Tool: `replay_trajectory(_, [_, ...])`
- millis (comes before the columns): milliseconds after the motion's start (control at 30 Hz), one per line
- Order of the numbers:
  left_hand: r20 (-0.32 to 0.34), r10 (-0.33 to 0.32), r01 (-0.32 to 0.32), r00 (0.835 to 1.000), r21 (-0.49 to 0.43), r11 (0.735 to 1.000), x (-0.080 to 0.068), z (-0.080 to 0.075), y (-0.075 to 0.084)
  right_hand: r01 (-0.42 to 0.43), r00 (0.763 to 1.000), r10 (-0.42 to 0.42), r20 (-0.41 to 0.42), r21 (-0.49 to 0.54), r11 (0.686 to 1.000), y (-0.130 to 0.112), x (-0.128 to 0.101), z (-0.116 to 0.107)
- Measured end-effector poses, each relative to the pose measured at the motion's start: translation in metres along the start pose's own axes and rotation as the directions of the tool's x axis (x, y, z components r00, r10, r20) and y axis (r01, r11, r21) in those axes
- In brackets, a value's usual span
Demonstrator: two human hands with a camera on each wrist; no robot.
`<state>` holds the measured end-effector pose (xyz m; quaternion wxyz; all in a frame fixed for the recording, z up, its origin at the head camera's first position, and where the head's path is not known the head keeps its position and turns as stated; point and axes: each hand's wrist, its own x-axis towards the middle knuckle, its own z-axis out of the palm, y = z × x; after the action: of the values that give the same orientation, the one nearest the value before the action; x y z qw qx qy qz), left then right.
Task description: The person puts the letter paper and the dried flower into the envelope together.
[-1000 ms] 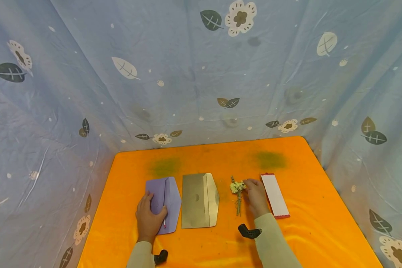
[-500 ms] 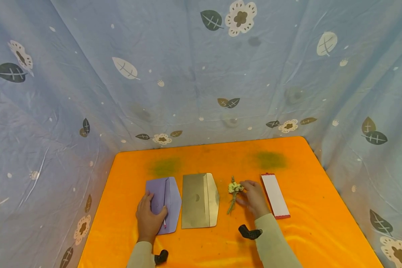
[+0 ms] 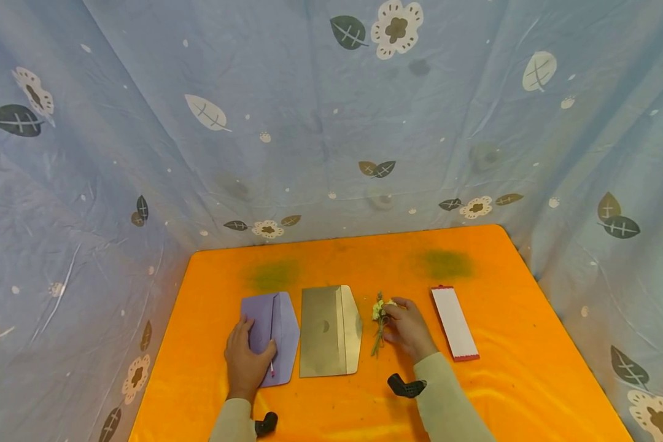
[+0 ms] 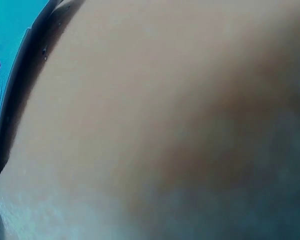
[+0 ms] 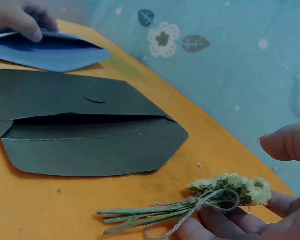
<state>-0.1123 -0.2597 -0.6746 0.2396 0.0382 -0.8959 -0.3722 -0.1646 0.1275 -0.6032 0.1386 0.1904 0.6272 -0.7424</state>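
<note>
On the purple envelope my left hand rests with thumb and fingers spread. A thin white strip with a pink end shows below the thumb, and the right wrist view has this envelope's mouth gaping. My right hand is at a small bunch of pale yellow dried flowers, its stems tied with twine. Several fingers lie against and partly behind the bunch, while one digit stays raised apart from it. A gold envelope, flap unfolded, lies between the hands. My left wrist view is mostly blurred skin.
A white card with red ends lies to the right of my right hand. Everything stands on an orange cloth-covered table. A blue patterned curtain closes off the back and both sides.
My right hand has moved a little left, and the flower bunch has shifted left and tilted, its stems turned toward the lower left. The left hand and both envelopes stay in place.
</note>
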Motion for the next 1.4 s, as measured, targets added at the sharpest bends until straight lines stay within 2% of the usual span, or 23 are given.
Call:
replay_trajectory(233, [0.011, -0.018, 0.018, 1.000, 0.005, 1.000, 0.000, 0.000, -0.001, 0.017, 1.000, -0.018, -0.026, -0.047, 0.999, 0.008, 0.003, 0.003])
replay_trajectory(633, [0.015, -0.019, 0.019, 1.000, 0.007, 1.000, 0.000, -0.002, -0.001, 0.045, 0.999, -0.046, -0.016, -0.070, 0.997, 0.017, 0.004, 0.012])
replay_trajectory(967, [0.001, -0.013, 0.013, 1.000, 0.005, 1.000, 0.000, 0.000, -0.001, 0.029, 0.999, -0.031, -0.022, -0.074, 0.997, 0.016, 0.003, 0.012])
replay_trajectory(1233, [0.003, -0.013, 0.013, 1.000, 0.004, 1.000, 0.001, -0.001, 0.001, 0.026, 1.000, -0.026, 0.001, -0.007, 1.000, 0.019, 0.004, 0.007])
replay_trajectory(1400, [0.004, -0.011, 0.011, 1.000, 0.002, 1.000, 0.001, -0.001, 0.001, 0.026, 0.999, -0.028, 0.020, 0.071, 0.997, 0.020, 0.005, 0.004])
